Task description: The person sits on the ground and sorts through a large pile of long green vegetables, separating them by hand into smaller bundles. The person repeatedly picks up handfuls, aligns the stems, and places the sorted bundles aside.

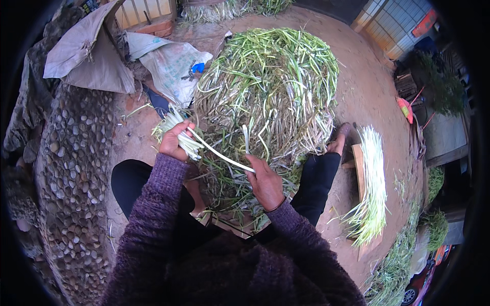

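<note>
My left hand (pixel 176 141) grips a bundle of pale, peeled stalks (pixel 191 147), whose greener ends spread out behind it. One long white stalk (pixel 220 155) stretches from that hand to my right hand (pixel 264 179), pinched between the thumb and fingers at its end. A strip of pale peel or stalk (pixel 245 137) stands up just beyond the right fingers. Before me rises a big heap of green-topped stalks (pixel 268 84) with dry, brownish lower parts. Loose green leaves and trimmings (pixel 233 191) cover the ground between my legs.
Right of my foot, a stack of cleaned white-green stalks (pixel 369 183) lies on a wooden board (pixel 358 164). Pale woven sacks (pixel 168 65) sit at the upper left. A pebbled strip (pixel 76 172) runs along the left, and more greens (pixel 398 260) lie at the lower right.
</note>
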`<action>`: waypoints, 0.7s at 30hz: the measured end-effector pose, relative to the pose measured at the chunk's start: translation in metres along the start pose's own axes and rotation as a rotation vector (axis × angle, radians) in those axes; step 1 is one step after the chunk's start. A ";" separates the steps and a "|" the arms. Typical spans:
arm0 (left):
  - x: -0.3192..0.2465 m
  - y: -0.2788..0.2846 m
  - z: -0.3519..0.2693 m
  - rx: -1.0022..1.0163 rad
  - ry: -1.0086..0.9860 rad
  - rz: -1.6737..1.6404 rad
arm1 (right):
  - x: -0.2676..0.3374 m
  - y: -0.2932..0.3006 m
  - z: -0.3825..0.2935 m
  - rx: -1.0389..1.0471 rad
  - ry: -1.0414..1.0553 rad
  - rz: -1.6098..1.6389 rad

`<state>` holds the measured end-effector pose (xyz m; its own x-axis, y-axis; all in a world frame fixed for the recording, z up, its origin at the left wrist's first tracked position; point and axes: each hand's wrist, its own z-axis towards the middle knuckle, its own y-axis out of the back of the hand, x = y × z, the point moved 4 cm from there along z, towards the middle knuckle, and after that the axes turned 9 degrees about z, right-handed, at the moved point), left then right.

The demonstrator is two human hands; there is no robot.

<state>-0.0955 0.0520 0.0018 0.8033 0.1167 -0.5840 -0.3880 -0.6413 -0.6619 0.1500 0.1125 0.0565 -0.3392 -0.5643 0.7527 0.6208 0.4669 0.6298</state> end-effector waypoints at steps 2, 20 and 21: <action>0.006 -0.005 -0.004 0.053 -0.070 0.004 | -0.010 -0.017 0.005 0.068 -0.162 0.055; 0.023 -0.047 -0.017 0.165 -0.178 0.137 | -0.172 0.090 0.133 -0.465 -0.438 -0.472; 0.028 -0.043 -0.015 0.127 -0.134 0.165 | -0.165 0.086 0.129 -0.497 -0.330 -0.437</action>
<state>-0.0496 0.0721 0.0211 0.6606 0.1236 -0.7405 -0.5692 -0.5606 -0.6014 0.1684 0.3335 0.0118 -0.7749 -0.3578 0.5211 0.6008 -0.1609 0.7830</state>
